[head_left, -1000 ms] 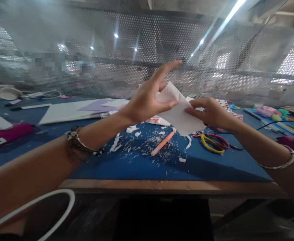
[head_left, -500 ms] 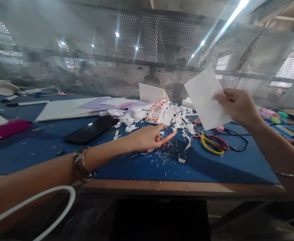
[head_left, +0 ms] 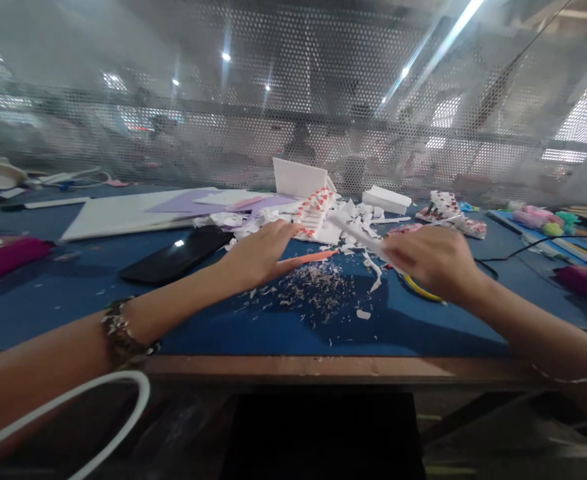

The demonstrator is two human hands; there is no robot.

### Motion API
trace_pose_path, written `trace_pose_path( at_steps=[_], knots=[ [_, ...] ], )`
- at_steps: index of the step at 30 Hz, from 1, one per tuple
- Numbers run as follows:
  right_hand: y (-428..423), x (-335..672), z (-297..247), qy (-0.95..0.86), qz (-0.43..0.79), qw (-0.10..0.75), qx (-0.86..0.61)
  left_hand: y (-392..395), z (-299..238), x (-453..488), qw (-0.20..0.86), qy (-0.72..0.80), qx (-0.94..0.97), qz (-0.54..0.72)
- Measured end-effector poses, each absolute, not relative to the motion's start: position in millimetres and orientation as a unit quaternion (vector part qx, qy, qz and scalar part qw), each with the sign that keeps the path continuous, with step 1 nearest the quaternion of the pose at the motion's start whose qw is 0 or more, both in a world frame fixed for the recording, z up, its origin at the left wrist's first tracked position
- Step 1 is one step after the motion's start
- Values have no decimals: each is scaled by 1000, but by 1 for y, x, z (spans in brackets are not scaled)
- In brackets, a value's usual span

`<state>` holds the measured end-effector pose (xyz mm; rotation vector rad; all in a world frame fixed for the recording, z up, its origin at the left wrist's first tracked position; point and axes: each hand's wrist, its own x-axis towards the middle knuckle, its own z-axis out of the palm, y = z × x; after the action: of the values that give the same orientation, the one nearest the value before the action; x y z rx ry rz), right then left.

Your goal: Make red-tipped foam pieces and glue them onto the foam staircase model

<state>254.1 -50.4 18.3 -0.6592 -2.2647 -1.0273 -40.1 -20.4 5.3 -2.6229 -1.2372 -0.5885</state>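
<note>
My left hand (head_left: 261, 257) is closed on a slim orange stick-like tool (head_left: 313, 257), whose tip points right over fine white shavings (head_left: 318, 287). Its exact kind is unclear. My right hand (head_left: 431, 257) grips a white sheet of paper (head_left: 358, 233), seen nearly edge-on and blurred, slanting down from upper left. Just beyond both hands stands a small white stair-like model (head_left: 316, 212) with red dots. Torn paper scraps (head_left: 358, 220) lie around it. Partly under my right hand shows the yellow handle (head_left: 421, 290) of a pair of scissors.
To the left lie a black phone (head_left: 176, 257), white boards with purple sheets (head_left: 173, 200) and a magenta case (head_left: 18, 259). A white board (head_left: 298, 179) stands upright behind the model. Coloured pompoms (head_left: 548, 220) sit at right, before the perforated metal screen (head_left: 318, 87).
My right hand has lowered and moved left, turning the sheet from face-on to nearly edge-on. My left hand has shifted left and slightly up, still with the orange tool.
</note>
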Motion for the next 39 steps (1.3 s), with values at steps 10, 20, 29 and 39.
trace_pose_path(
  at_steps=[10, 20, 29, 39],
  knots=[
    [-78, 227, -4, -965, -193, 84, -155, -90, -8, -5, -6, -296, -950, -95],
    [-57, 249, 11, -954, 125, 86, -258, -94, -1, 3, 14, -358, -931, -71],
    [-46, 245, -5, -932, 22, 79, -352, -66, 5, 10, 30, -440, -894, -78],
    [-39, 246, -6, -926, 53, 85, -365, -58, -2, 10, 10, -408, -910, -68]
  ],
)
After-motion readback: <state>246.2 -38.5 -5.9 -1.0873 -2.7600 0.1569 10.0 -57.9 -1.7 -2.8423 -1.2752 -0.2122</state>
